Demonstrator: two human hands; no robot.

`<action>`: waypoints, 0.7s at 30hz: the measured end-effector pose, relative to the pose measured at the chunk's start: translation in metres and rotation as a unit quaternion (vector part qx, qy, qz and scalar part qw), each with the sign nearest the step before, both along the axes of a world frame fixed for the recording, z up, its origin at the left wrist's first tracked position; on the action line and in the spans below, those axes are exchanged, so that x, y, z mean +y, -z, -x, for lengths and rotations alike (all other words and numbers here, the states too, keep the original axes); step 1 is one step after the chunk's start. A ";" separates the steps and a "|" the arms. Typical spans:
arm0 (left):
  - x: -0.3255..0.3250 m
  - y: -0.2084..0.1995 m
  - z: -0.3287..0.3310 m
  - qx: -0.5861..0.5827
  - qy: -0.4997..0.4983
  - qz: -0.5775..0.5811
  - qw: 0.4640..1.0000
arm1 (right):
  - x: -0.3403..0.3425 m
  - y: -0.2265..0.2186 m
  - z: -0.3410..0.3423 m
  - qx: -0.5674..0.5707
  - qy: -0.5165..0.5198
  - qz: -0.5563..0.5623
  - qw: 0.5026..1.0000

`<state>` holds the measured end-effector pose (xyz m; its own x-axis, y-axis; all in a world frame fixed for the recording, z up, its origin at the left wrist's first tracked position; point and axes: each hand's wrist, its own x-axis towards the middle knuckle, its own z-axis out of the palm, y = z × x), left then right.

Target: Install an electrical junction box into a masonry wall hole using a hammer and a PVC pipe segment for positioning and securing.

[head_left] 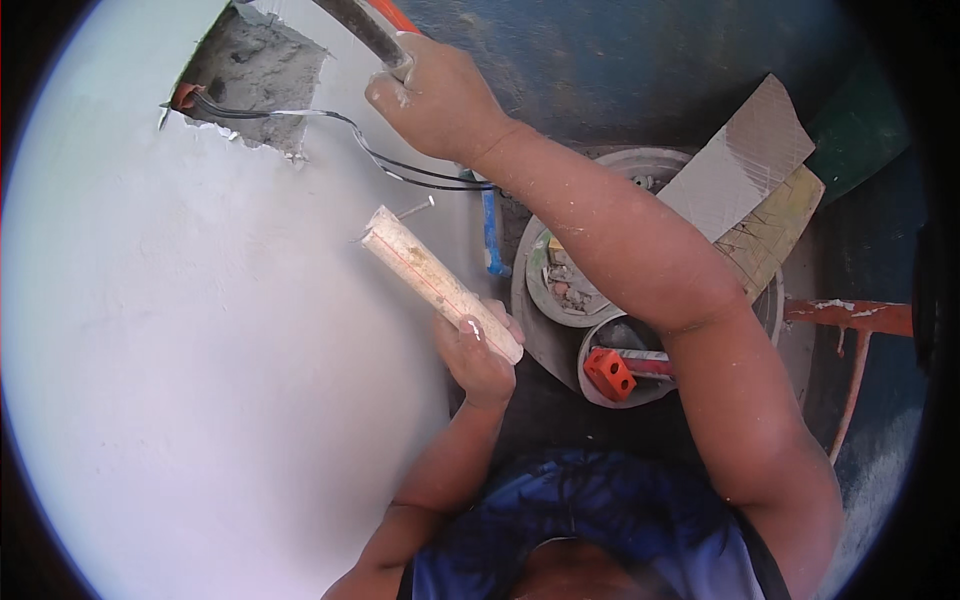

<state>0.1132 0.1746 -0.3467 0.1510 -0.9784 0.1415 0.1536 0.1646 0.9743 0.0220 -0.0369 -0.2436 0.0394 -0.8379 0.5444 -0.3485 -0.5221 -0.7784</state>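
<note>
My left hand (478,352) is closed around the lower end of an off-white cylinder (435,280) with a thin red line along it, slanting up to the left beside the white wall. A nail (418,208) with a flat head sticks out beside the cylinder's far end; whether it is fixed in the cylinder or the wall I cannot tell. Higher up, my right hand (440,100) grips a dark grey rod (358,28) that runs out of the top of the picture. Part of something orange (390,14) shows just beyond it.
A rough square opening (255,75) is cut in the wall, with black wires (350,125) coming out. Right of my left hand stand a bucket (545,290) with rubble and a container (600,395) holding an orange holed block (610,373). Cardboard (745,150) lies beyond.
</note>
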 end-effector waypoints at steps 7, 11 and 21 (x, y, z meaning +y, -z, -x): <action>0.001 0.009 -0.001 -0.015 0.013 -0.015 1.000 | -0.009 -0.007 0.014 0.102 0.013 -0.090 0.991; 0.000 0.018 0.006 0.004 0.023 -0.032 0.999 | -0.001 0.006 -0.002 0.024 -0.007 -0.038 0.999; 0.001 0.021 0.000 -0.008 0.015 -0.082 0.997 | -0.025 0.007 -0.008 0.135 -0.112 -0.123 0.977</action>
